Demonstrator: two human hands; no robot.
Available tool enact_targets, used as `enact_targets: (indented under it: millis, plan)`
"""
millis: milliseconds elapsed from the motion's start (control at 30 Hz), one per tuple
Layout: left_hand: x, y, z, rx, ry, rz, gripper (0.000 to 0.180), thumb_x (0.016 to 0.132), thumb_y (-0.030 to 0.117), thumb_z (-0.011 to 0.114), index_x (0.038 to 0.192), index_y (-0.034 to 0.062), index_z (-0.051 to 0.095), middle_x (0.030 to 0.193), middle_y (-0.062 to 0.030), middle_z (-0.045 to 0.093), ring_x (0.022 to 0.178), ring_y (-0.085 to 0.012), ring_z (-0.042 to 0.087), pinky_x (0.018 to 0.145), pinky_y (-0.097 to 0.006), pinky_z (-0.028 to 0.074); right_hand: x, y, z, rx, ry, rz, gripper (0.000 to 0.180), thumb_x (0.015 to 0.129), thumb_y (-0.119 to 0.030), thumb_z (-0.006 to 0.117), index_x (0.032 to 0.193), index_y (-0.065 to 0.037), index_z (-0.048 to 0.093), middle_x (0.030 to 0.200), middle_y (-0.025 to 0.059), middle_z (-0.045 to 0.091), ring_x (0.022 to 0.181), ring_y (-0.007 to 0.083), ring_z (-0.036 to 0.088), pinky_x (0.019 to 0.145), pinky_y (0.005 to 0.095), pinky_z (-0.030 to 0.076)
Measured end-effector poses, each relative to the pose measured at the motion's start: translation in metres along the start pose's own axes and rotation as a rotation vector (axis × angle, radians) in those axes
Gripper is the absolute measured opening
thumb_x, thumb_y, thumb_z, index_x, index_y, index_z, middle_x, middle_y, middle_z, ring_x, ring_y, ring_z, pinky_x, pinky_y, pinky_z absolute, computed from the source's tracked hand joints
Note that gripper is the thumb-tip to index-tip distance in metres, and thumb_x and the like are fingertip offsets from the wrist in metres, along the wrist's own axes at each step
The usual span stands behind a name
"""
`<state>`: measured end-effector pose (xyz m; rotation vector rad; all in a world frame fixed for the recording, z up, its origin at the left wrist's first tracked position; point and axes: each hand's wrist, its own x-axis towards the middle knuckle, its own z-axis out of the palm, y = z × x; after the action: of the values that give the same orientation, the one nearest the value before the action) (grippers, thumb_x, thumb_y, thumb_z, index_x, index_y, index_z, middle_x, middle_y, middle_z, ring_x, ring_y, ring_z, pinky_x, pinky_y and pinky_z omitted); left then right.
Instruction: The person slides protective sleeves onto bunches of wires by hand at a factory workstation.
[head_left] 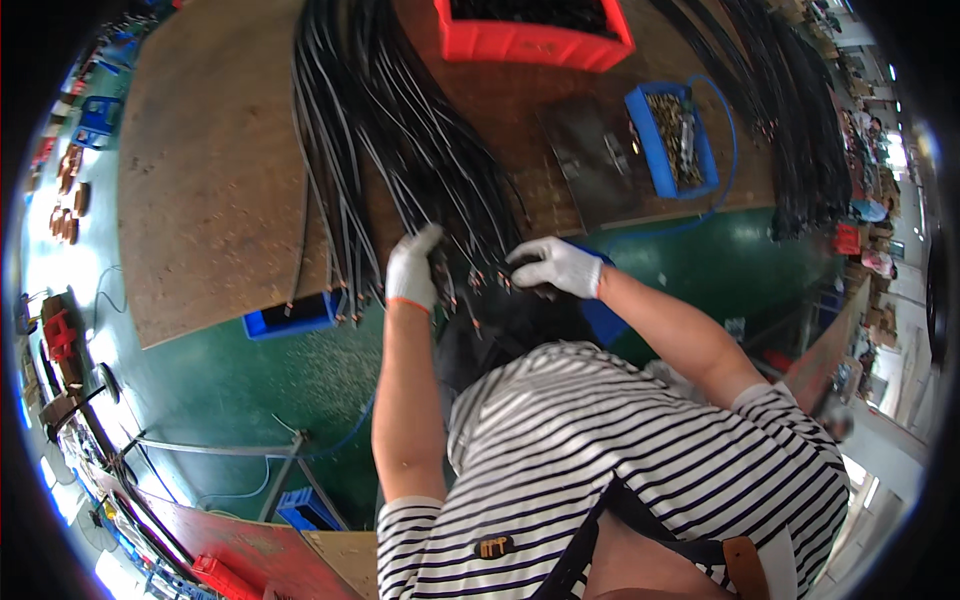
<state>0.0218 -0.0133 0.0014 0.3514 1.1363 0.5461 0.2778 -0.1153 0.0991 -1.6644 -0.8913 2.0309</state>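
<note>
A thick bundle of black cables [440, 140] runs from the far side of the table to its near edge. Its cut ends, with bare copper-coloured tips, hang over that edge. My left hand [411, 272], in a white glove with an orange cuff, closes round some of these cables near their ends. On the right side of the bundle, my gloved right hand [560, 268] has its fingers bent round cable ends. Parts of the fingers on both hands are hidden by the cables and gloves.
The cables lie on a brown table [200, 180]. Beyond them stands a red bin [535, 45] of black parts. To the right are a dark metal plate [590, 160], a blue bin [655, 150] of small brass-coloured pieces and more black cables [800, 130]. A blue tray [290, 318] sits below the table edge.
</note>
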Motion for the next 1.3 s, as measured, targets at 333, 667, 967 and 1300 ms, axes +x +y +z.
enact_targets:
  millis: [333,667,967,1300]
  plan:
    - [-0.021,0.014,0.040,-0.101,0.046,0.264,0.014,0.103,0.018,0.069,0.108,0.0057,0.073,0.087,-0.0043,0.075,0.063,-0.0110,0.065,0.059,-0.024,0.050,-0.022,0.024,-0.017,-0.256,-0.003,-0.087,0.043,0.090,-0.020,0.083,0.126,0.001,0.076,0.105,0.0062,0.077,0.095,0.0107,0.067,0.087,0.0285,0.053]
    - [-0.014,0.003,0.048,-0.161,0.031,0.314,0.011,0.104,0.014,0.070,0.111,0.0060,0.072,0.091,-0.0053,0.075,0.069,-0.0116,0.069,0.064,-0.026,0.058,-0.043,0.038,-0.026,-0.345,0.006,-0.088,0.046,0.090,-0.025,0.082,0.128,0.001,0.075,0.110,0.0080,0.078,0.099,0.0123,0.069,0.091,0.0290,0.054]
    - [-0.008,-0.001,0.052,-0.170,0.050,0.332,0.014,0.103,0.019,0.072,0.107,0.0061,0.074,0.088,-0.0057,0.076,0.070,-0.0138,0.071,0.065,-0.027,0.056,-0.029,0.043,-0.022,-0.269,-0.048,0.122,0.053,0.089,-0.033,0.081,0.130,0.001,0.073,0.103,0.0085,0.078,0.082,0.0130,0.070,0.077,0.0296,0.056]
    - [-0.006,0.002,0.051,-0.201,0.051,0.284,0.009,0.102,0.011,0.071,0.107,0.0044,0.074,0.089,-0.0047,0.074,0.071,-0.0135,0.070,0.065,-0.029,0.060,-0.035,0.056,-0.017,0.006,-0.048,0.093,0.050,0.094,-0.021,0.079,0.134,0.005,0.067,0.098,0.0052,0.074,0.079,0.0101,0.067,0.071,0.0275,0.054]
